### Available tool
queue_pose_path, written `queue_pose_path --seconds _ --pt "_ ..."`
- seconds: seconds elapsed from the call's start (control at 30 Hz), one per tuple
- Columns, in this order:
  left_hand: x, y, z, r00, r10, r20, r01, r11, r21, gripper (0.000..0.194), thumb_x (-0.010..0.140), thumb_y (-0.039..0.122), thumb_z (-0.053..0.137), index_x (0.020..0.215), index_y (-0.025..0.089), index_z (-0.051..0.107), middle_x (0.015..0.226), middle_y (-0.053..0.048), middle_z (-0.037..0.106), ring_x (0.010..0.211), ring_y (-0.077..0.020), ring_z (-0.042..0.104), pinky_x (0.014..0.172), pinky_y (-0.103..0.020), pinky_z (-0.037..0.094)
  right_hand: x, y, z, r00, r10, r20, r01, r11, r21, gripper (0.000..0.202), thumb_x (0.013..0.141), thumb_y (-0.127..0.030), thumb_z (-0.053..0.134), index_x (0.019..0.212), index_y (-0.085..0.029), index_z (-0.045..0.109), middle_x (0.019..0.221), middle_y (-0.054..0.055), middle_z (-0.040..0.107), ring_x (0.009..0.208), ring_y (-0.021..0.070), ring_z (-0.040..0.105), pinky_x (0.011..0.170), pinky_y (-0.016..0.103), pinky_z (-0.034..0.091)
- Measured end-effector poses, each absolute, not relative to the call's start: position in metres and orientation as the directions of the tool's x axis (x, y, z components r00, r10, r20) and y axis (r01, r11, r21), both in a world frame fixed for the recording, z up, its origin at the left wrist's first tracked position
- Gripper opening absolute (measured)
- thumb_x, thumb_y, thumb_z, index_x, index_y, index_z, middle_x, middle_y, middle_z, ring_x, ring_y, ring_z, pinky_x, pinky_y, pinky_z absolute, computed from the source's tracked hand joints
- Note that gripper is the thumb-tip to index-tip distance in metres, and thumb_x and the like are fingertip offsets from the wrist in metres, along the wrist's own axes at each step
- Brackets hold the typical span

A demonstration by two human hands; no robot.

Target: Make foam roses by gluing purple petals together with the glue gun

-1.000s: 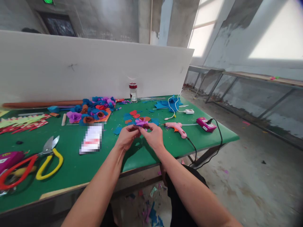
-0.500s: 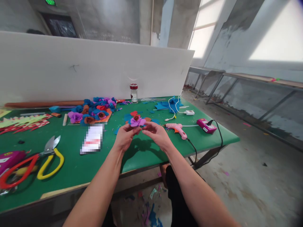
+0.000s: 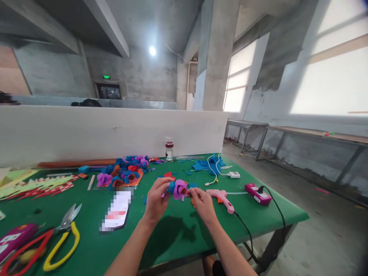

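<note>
A purple craft flower with a brown centre and some blue on its left side is held above the green table. My left hand grips it from the left, fingers closed round its back and side. On the right, my right hand pinches the flower's edge between thumb and fingers. Under and behind the hands lie loose petals, among them a red piece. A pink glue gun lies just right of my right hand, its nozzle end close to the fingers.
Finished-looking flowers are heaped at the back left. A phone, red-and-yellow scissors and a purple power block lie left. Another power block, white cables and a jar stand right and back, before a white partition.
The view has tipped upward. The flower has turned from facing up to facing sideways to the right, and my right hand has moved round to its right edge.
</note>
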State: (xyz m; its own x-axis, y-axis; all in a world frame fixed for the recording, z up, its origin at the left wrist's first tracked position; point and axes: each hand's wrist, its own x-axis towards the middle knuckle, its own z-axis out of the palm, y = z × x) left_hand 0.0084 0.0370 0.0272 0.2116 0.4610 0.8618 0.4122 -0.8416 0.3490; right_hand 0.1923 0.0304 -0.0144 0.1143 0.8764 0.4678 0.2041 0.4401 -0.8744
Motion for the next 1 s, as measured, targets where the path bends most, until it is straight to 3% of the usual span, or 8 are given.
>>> queue_pose_path --seconds 0.07,0.17,0.3,0.53,0.63,0.73,0.8,1.0 --pt "0.010 0.047 0.027 0.250 0.487 0.837 0.372 -0.846 0.382 0.018 0.087 0.015 0.054 0.093 0.021 0.069 0.104 -0.009 0.065 0.100 -0.0209 0.061 0.087 -0.035 0.048 0.189 0.038 -0.013 0.115 0.851 0.512 0.172 0.490 -0.854 0.025 0.085 -0.037 0.055 0.091 -0.019 0.072 0.079 0.004 0.072 0.073 0.0195 0.065 0.067 0.028 0.051" --pt "0.012 0.059 0.020 0.266 0.552 0.790 0.292 -0.827 0.480 0.017 0.085 0.017 0.056 0.094 0.021 0.070 0.106 -0.009 0.063 0.104 -0.0225 0.059 0.090 -0.037 0.047 0.181 0.048 -0.011 0.059 0.814 0.578 0.095 0.572 -0.815 0.026 0.080 -0.030 0.062 0.103 -0.021 0.070 0.091 0.005 0.071 0.076 0.0188 0.065 0.068 0.027 0.051" --pt "0.008 0.060 0.010 0.271 0.625 0.732 0.205 -0.781 0.591 0.012 0.082 0.026 0.063 0.089 0.022 0.072 0.109 -0.009 0.061 0.106 -0.0239 0.057 0.094 -0.038 0.045 0.173 0.049 -0.011 -0.140 0.748 0.648 0.022 0.657 -0.754 0.021 0.080 -0.031 0.064 0.097 -0.021 0.072 0.089 0.004 0.071 0.079 0.0189 0.065 0.075 0.029 0.052" --pt "0.005 0.048 0.017 0.347 0.689 0.636 0.083 -0.698 0.711 0.017 0.080 0.036 0.067 0.084 0.022 0.076 0.112 -0.011 0.062 0.109 -0.0264 0.055 0.096 -0.041 0.045 0.175 0.035 -0.013 -0.136 0.723 0.677 0.184 0.690 -0.700 0.014 0.082 -0.025 0.063 0.076 -0.019 0.074 0.073 0.002 0.071 0.068 0.0162 0.063 0.067 0.024 0.048" --pt "0.004 0.048 0.022 0.380 0.743 0.551 0.061 -0.615 0.786 0.019 0.077 0.036 0.070 0.087 0.021 0.076 0.111 -0.011 0.065 0.101 -0.0243 0.059 0.089 -0.037 0.048 0.183 0.031 -0.011 -0.110 0.700 0.706 0.249 0.707 -0.662 0.015 0.082 -0.020 0.060 0.081 -0.021 0.075 0.077 0.002 0.073 0.073 0.0182 0.066 0.070 0.026 0.049" --pt "-0.002 0.049 0.026 0.251 0.865 0.434 -0.001 -0.448 0.894 0.028 0.075 0.036 0.071 0.098 0.021 0.074 0.104 -0.010 0.070 0.090 -0.0204 0.063 0.079 -0.032 0.050 0.192 0.029 -0.010 -0.125 0.661 0.740 0.287 0.738 -0.611 0.019 0.083 -0.017 0.058 0.089 -0.023 0.075 0.089 0.005 0.075 0.085 0.0212 0.068 0.077 0.030 0.052" --pt "-0.007 0.048 0.029 0.199 0.917 0.347 -0.055 -0.343 0.938 0.028 0.077 0.039 0.070 0.096 0.019 0.075 0.096 -0.010 0.072 0.084 -0.0185 0.063 0.077 -0.030 0.049 0.195 0.029 -0.011 -0.137 0.651 0.747 0.311 0.744 -0.591 0.020 0.084 -0.016 0.057 0.090 -0.023 0.075 0.091 0.006 0.075 0.088 0.0222 0.068 0.079 0.031 0.052" --pt "-0.017 0.036 0.046 0.328 0.925 0.190 0.040 -0.214 0.976 0.037 0.081 0.051 0.062 0.087 0.018 0.077 0.092 -0.011 0.073 0.084 -0.0194 0.062 0.074 -0.029 0.047 0.190 0.028 -0.012 -0.222 0.626 0.748 0.331 0.769 -0.546 0.022 0.085 -0.014 0.056 0.093 -0.022 0.074 0.096 0.007 0.075 0.092 0.0213 0.069 0.081 0.030 0.052"
